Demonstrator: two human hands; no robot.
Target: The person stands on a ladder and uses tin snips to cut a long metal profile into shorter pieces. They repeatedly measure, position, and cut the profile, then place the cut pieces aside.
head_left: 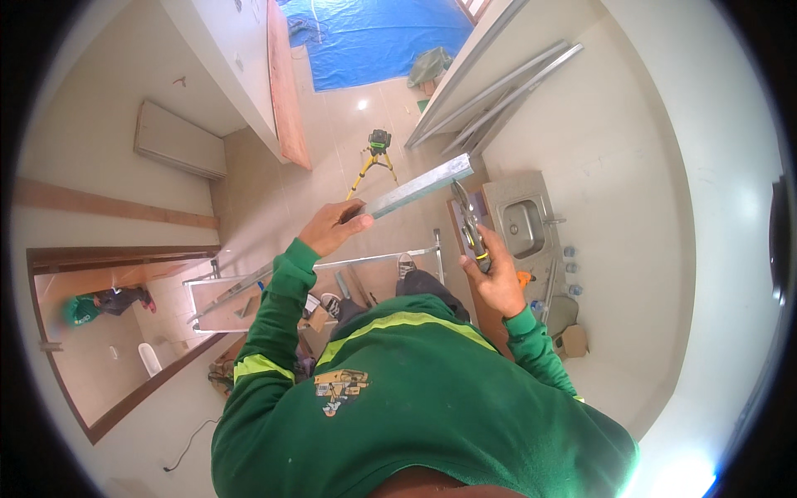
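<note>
My left hand is closed around the near end of a short galvanized metal channel, which slants up to the right in front of me. In my right hand is a pair of tin snips with dark, yellow-marked handles, fingers wrapped round the grips. The snips' jaws point upward, just below the channel's far right end. Whether the jaws touch the metal cannot be made out.
Below, my shoes stand on a metal-framed platform holding loose metal pieces. A laser level on a yellow tripod stands ahead. Metal studs lean at the right wall above a steel sink. A person is beyond the left doorway.
</note>
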